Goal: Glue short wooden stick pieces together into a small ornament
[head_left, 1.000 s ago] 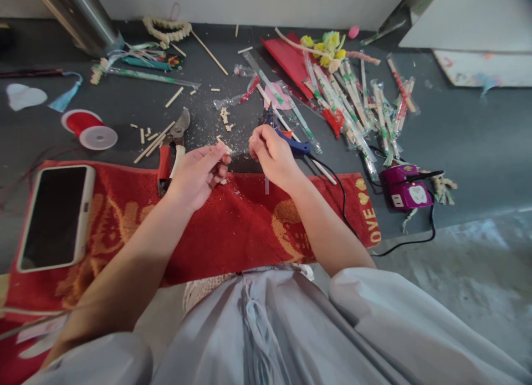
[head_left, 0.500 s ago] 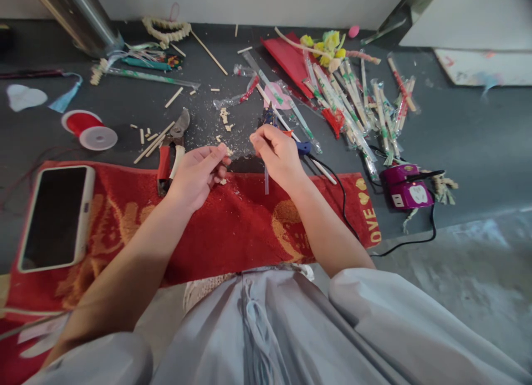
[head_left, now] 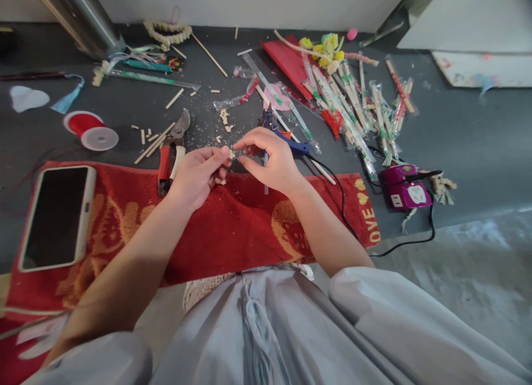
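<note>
My left hand [head_left: 199, 172] pinches a small pale wooden piece [head_left: 231, 154] between thumb and fingertips, above the edge of the red towel [head_left: 233, 230]. Just right of it is my right hand [head_left: 270, 158], thumb and fingers apart with nothing seen between them. Behind that hand lies a blue glue gun [head_left: 298, 147], partly covered by it, with a clear glue stick [head_left: 266, 177] showing below. Hand pruners [head_left: 179, 131] with one red and one white handle rest left of my left hand. Small joined wood bits [head_left: 224, 116] lie beyond my fingers among shavings.
Cut stick pieces [head_left: 155, 144] and a red thread spool [head_left: 89, 130] lie to the left, near a phone [head_left: 56, 219] on the towel. Wrapped chopsticks [head_left: 347, 105] are heaped at right, beside a purple power adapter [head_left: 407, 186] with a black cord [head_left: 344, 191].
My right hand has moved left, close to the piece in my left hand, and its fingers have spread from a pinch. More of the glue gun shows. My left hand stays nearly still.
</note>
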A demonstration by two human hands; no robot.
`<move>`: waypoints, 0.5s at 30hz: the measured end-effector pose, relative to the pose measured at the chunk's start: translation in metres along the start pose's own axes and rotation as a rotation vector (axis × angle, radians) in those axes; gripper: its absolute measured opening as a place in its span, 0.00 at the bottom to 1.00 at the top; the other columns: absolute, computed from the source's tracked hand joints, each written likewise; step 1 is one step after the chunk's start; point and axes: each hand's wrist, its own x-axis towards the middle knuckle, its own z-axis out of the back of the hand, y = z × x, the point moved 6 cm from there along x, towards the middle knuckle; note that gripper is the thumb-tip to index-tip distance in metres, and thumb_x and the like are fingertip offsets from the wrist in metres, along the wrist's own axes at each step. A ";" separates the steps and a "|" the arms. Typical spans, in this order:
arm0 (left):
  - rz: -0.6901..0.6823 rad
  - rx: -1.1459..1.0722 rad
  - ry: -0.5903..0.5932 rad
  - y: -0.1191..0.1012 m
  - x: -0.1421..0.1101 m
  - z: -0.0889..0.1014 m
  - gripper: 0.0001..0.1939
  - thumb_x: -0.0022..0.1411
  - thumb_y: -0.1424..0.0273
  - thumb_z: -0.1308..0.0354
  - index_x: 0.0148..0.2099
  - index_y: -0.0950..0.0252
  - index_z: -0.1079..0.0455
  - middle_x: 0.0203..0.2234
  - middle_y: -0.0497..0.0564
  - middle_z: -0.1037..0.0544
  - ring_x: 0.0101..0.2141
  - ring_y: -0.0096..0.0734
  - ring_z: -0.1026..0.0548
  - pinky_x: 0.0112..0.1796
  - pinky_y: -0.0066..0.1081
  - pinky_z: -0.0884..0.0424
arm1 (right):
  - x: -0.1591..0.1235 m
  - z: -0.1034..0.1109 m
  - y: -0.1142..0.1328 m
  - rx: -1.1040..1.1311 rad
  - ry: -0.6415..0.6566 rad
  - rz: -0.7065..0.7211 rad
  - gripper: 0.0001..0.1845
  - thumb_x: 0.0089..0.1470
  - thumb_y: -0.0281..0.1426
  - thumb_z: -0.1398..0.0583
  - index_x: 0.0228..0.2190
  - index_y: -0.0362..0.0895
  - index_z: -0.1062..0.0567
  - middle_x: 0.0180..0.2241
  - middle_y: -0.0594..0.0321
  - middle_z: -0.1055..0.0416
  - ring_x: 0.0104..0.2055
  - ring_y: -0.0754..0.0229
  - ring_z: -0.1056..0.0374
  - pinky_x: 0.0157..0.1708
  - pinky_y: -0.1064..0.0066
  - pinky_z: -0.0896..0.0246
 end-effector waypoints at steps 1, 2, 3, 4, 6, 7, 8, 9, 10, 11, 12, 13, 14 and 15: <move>0.001 0.000 0.008 -0.001 0.000 -0.001 0.14 0.56 0.67 0.35 0.23 0.68 0.30 0.17 0.46 0.31 0.15 0.15 0.36 0.16 0.18 0.42 | 0.000 -0.001 0.002 0.016 0.013 0.017 0.06 0.53 0.28 0.39 0.36 0.45 0.25 0.37 0.60 0.27 0.36 0.62 0.33 0.38 0.66 0.34; 0.001 -0.001 0.021 -0.001 -0.001 -0.002 0.14 0.55 0.66 0.34 0.23 0.68 0.30 0.16 0.46 0.31 0.15 0.15 0.36 0.16 0.18 0.41 | 0.000 -0.002 0.004 0.030 0.027 0.031 0.07 0.53 0.29 0.38 0.37 0.46 0.24 0.38 0.60 0.27 0.36 0.62 0.33 0.38 0.66 0.34; -0.001 -0.002 0.035 -0.002 -0.001 -0.003 0.14 0.54 0.66 0.33 0.23 0.68 0.30 0.16 0.46 0.31 0.15 0.15 0.36 0.16 0.18 0.41 | 0.000 -0.002 0.005 0.040 0.039 0.042 0.08 0.53 0.30 0.37 0.38 0.46 0.24 0.38 0.61 0.27 0.36 0.62 0.33 0.37 0.66 0.34; -0.004 -0.002 0.050 -0.003 -0.001 -0.004 0.14 0.53 0.66 0.32 0.23 0.68 0.29 0.16 0.46 0.31 0.15 0.15 0.36 0.16 0.18 0.41 | 0.000 -0.003 0.006 0.046 0.044 0.051 0.08 0.53 0.31 0.37 0.38 0.47 0.24 0.37 0.61 0.27 0.35 0.62 0.33 0.37 0.66 0.33; -0.014 0.005 0.071 -0.004 -0.001 -0.006 0.14 0.52 0.66 0.31 0.23 0.68 0.29 0.16 0.46 0.32 0.15 0.15 0.37 0.16 0.18 0.41 | 0.000 -0.002 0.007 0.044 0.038 0.068 0.07 0.55 0.34 0.38 0.37 0.47 0.24 0.37 0.61 0.26 0.35 0.62 0.33 0.37 0.66 0.32; -0.019 0.010 0.076 -0.004 -0.001 -0.006 0.13 0.52 0.66 0.31 0.23 0.68 0.28 0.16 0.46 0.31 0.15 0.15 0.37 0.16 0.18 0.41 | -0.001 -0.002 0.008 0.037 0.030 0.079 0.07 0.56 0.35 0.38 0.37 0.47 0.24 0.37 0.61 0.26 0.36 0.62 0.32 0.37 0.66 0.32; -0.023 0.016 0.077 -0.004 -0.001 -0.006 0.13 0.52 0.66 0.31 0.24 0.68 0.28 0.16 0.46 0.31 0.15 0.15 0.37 0.17 0.18 0.40 | -0.001 -0.001 0.009 0.026 0.022 0.091 0.08 0.56 0.37 0.39 0.36 0.47 0.24 0.37 0.61 0.26 0.36 0.62 0.32 0.37 0.66 0.31; -0.025 0.024 0.079 -0.004 -0.001 -0.006 0.13 0.52 0.65 0.31 0.24 0.68 0.28 0.16 0.45 0.31 0.15 0.15 0.37 0.17 0.18 0.40 | -0.001 -0.001 0.009 0.010 0.016 0.104 0.08 0.56 0.37 0.39 0.36 0.46 0.24 0.37 0.60 0.26 0.36 0.62 0.31 0.38 0.65 0.31; -0.025 0.032 0.082 -0.004 -0.002 -0.006 0.14 0.53 0.65 0.31 0.24 0.68 0.28 0.16 0.45 0.31 0.15 0.15 0.37 0.17 0.18 0.40 | -0.001 0.000 0.010 -0.009 0.011 0.114 0.09 0.57 0.38 0.39 0.36 0.46 0.25 0.37 0.60 0.26 0.37 0.62 0.31 0.39 0.65 0.31; -0.022 0.042 0.085 -0.004 -0.002 -0.006 0.14 0.53 0.64 0.32 0.24 0.68 0.28 0.16 0.45 0.31 0.15 0.15 0.36 0.17 0.18 0.40 | -0.001 0.000 0.010 -0.029 0.004 0.124 0.10 0.57 0.38 0.40 0.36 0.45 0.25 0.37 0.59 0.26 0.38 0.61 0.30 0.40 0.64 0.30; -0.016 0.051 0.087 -0.004 -0.002 -0.006 0.14 0.53 0.64 0.32 0.24 0.68 0.29 0.16 0.45 0.31 0.15 0.15 0.36 0.17 0.18 0.41 | -0.002 0.001 0.010 -0.047 -0.006 0.135 0.10 0.57 0.38 0.40 0.36 0.45 0.25 0.37 0.59 0.26 0.39 0.61 0.30 0.41 0.63 0.30; -0.010 0.060 0.087 -0.003 -0.002 -0.006 0.14 0.54 0.64 0.32 0.24 0.68 0.29 0.16 0.45 0.31 0.15 0.15 0.36 0.17 0.18 0.41 | -0.002 0.001 0.011 -0.063 -0.018 0.145 0.10 0.57 0.38 0.40 0.36 0.44 0.25 0.37 0.59 0.27 0.39 0.61 0.30 0.42 0.63 0.30; -0.004 0.066 0.085 -0.003 -0.002 -0.006 0.14 0.54 0.64 0.33 0.24 0.68 0.29 0.17 0.45 0.31 0.15 0.15 0.36 0.17 0.18 0.41 | -0.002 0.002 0.011 -0.076 -0.030 0.153 0.10 0.57 0.37 0.40 0.36 0.44 0.25 0.37 0.59 0.27 0.39 0.60 0.30 0.42 0.62 0.30; -0.001 0.067 0.083 -0.003 -0.002 -0.006 0.14 0.54 0.64 0.33 0.24 0.68 0.29 0.17 0.45 0.31 0.15 0.15 0.36 0.17 0.18 0.41 | -0.002 0.002 0.011 -0.085 -0.042 0.160 0.09 0.57 0.37 0.40 0.35 0.44 0.25 0.37 0.59 0.27 0.39 0.60 0.30 0.42 0.62 0.30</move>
